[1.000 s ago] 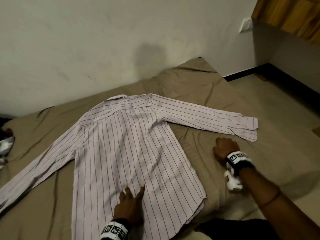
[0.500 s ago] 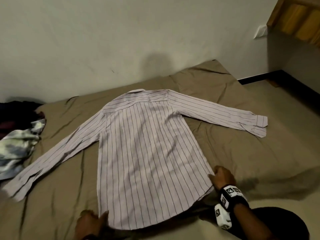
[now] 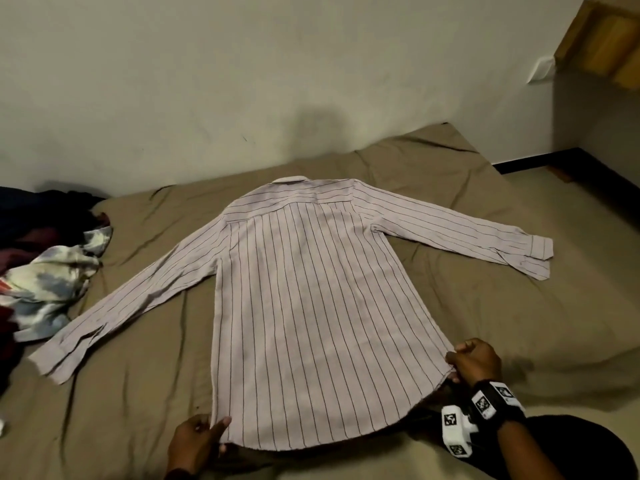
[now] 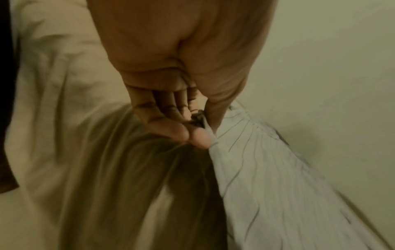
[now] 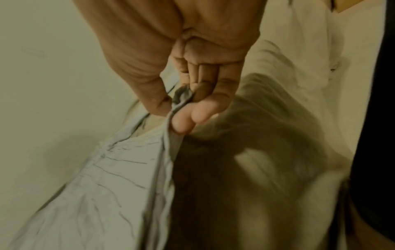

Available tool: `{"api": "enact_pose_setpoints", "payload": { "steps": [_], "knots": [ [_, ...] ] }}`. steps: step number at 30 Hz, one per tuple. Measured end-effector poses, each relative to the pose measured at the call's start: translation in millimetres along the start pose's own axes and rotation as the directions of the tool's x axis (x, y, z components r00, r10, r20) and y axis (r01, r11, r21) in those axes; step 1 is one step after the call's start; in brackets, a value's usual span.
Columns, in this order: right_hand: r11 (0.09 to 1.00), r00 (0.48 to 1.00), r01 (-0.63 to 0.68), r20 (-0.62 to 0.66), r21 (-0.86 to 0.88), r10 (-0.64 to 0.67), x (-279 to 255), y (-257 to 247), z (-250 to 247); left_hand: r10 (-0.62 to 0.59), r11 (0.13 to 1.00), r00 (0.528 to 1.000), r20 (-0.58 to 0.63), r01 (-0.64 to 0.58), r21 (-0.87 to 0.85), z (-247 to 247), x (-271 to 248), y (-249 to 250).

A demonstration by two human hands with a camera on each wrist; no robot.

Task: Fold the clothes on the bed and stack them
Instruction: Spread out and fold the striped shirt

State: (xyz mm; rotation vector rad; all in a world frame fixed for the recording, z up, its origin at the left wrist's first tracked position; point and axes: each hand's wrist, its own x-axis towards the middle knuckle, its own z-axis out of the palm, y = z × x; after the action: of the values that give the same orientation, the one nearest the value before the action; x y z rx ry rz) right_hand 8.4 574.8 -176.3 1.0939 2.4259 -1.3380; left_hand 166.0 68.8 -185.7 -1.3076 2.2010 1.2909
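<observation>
A pale striped long-sleeved shirt (image 3: 311, 299) lies back-up on the tan bed (image 3: 502, 323), collar toward the wall, both sleeves spread out. My left hand (image 3: 204, 434) pinches the hem's near left corner. In the left wrist view the thumb and fingers (image 4: 177, 130) clamp the shirt edge (image 4: 267, 186). At the hem's right corner my right hand (image 3: 467, 362) pinches the fabric. The right wrist view shows the thumb and fingertips (image 5: 183, 121) closed on the shirt's (image 5: 107, 186) bunched edge. The hem is lifted slightly off the bed.
A heap of other clothes (image 3: 45, 271), dark and tie-dyed, lies at the bed's left edge. The wall (image 3: 242, 81) runs along the far side. Floor (image 3: 588, 216) and a wooden cabinet (image 3: 606, 39) are at the right. My dark-clothed knee (image 3: 571, 448) is near the bed's front.
Both hands have left the shirt's back and the bed and moved to the hem corners, which they now pinch. The head view has pulled back and swung left, showing the clothes heap.
</observation>
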Motion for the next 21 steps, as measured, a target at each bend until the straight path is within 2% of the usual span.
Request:
{"api": "enact_pose_setpoints", "payload": {
  "steps": [2, 5, 7, 10, 12, 14, 17, 19, 21],
  "knots": [
    [0.999, 0.999, 0.028, -0.033, -0.04, -0.029, 5, 3, -1, -0.017, 1.0, 1.0, -0.019, 0.016, -0.018, -1, 3, -3],
    [0.97, 0.999, 0.009, 0.042, -0.242, 0.002, 5, 6, 2, -0.017, 0.998, 0.999, -0.04, 0.019, 0.064, 0, 5, -7],
    [0.919, 0.999, 0.008, 0.041, -0.394, 0.009, 5, 7, 6, -0.005, 0.994, 0.999, -0.046, 0.01, 0.111, 4, 4, -3],
    [0.727, 0.993, 0.083, -0.002, -0.681, -0.115, -7, -4, 23, 0.048, 0.995, 0.996, -0.069, -0.042, 0.09, 6, 8, -3],
    [0.636, 0.962, 0.204, 0.032, -0.744, -0.272, -34, -21, 42, 0.07, 0.996, 0.994, -0.08, -0.065, 0.053, 9, 10, -3],
    [0.59, 0.899, 0.39, 0.155, -0.707, -0.409, -62, -37, 79, 0.042, 0.999, 0.993, -0.109, -0.044, -0.012, 10, 14, -7],
    [0.541, 0.774, 0.631, 0.41, -0.556, -0.482, -102, -71, 153, 0.058, 0.994, 0.993, -0.098, -0.066, -0.087, 12, 20, -11],
    [0.46, 0.637, 0.769, 0.592, -0.443, -0.494, -133, -106, 209, 0.087, 0.989, 0.994, -0.065, -0.094, -0.115, 9, 23, -14],
    [0.381, 0.487, 0.866, 0.718, -0.324, -0.497, -166, -146, 270, 0.092, 0.969, 0.996, -0.009, -0.092, -0.228, 8, 29, -24]
  ]
}}
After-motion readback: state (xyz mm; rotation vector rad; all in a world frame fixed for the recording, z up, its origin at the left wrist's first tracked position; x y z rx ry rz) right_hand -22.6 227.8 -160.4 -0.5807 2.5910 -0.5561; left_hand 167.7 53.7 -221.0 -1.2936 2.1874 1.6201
